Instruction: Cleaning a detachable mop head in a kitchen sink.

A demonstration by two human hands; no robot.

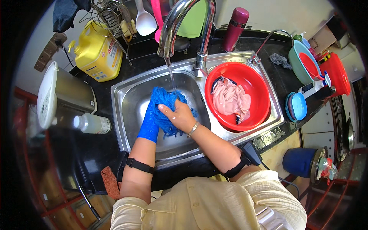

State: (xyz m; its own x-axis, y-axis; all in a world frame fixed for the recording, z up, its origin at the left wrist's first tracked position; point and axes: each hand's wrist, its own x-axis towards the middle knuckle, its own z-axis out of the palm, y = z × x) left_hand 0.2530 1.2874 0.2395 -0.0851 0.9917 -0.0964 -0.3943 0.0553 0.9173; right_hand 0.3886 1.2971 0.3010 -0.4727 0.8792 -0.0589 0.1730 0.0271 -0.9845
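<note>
Over the left basin of the steel sink (128, 126), water from the curved tap (167, 42) runs down onto a bundle of wet, stringy blue cloth (163, 105). My right hand (180, 117) wraps round the bundle's right side, thumb on top and a bracelet at the wrist. A smooth blue glove-like cuff (148, 128) covers my left wrist and runs into the blue strands. My left hand (154, 111) is in this blue covering on the bundle's left side, its fingers hidden. Whether cuff and strands are one piece, I cannot tell.
A red basin (261, 101) with pink cloth (230, 97) sits in the right side of the sink. Left of it stand a yellow pump jug (100, 57), a white-capped bottle (94, 124) and a lidded bin (69, 96). A magenta flask (234, 30) stands behind; blue bowls (297, 106) are right.
</note>
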